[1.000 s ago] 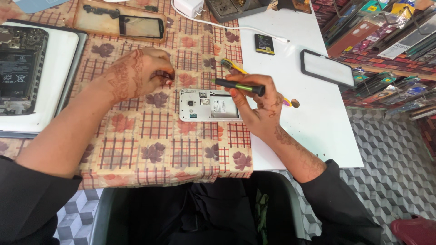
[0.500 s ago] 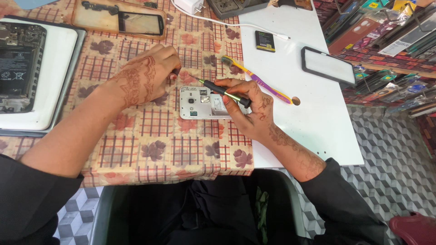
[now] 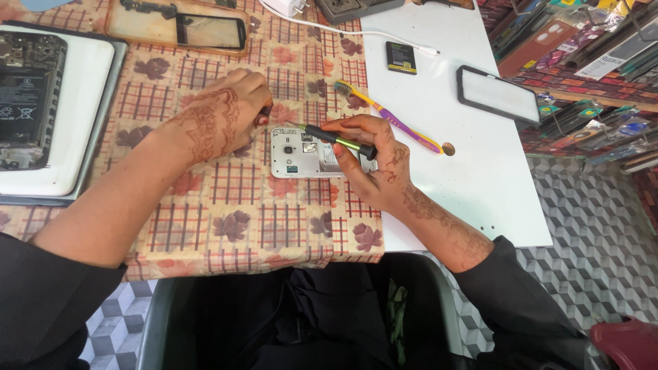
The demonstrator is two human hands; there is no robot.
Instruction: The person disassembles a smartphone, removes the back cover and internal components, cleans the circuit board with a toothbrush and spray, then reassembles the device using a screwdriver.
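Note:
A white phone (image 3: 300, 153) lies back-up with its cover off on the checked tablecloth (image 3: 226, 226). My right hand (image 3: 373, 164) grips a black and green screwdriver (image 3: 337, 139), whose tip touches the phone's upper left area. My left hand (image 3: 223, 116) rests on the cloth just left of the phone, its fingers curled against the phone's top left corner. Whether those fingers pinch anything small is hidden.
A yellow and purple toothbrush (image 3: 391, 118) lies right of the phone. On the white table (image 3: 473, 185) sit a small black battery (image 3: 401, 57) and a dark-framed screen (image 3: 498, 94). An opened tablet (image 3: 31, 96) lies at the left, a glass panel (image 3: 178, 27) behind.
My right hand has swung the screwdriver from level above the phone down onto its upper left part. My left hand has stayed at the phone's top left corner.

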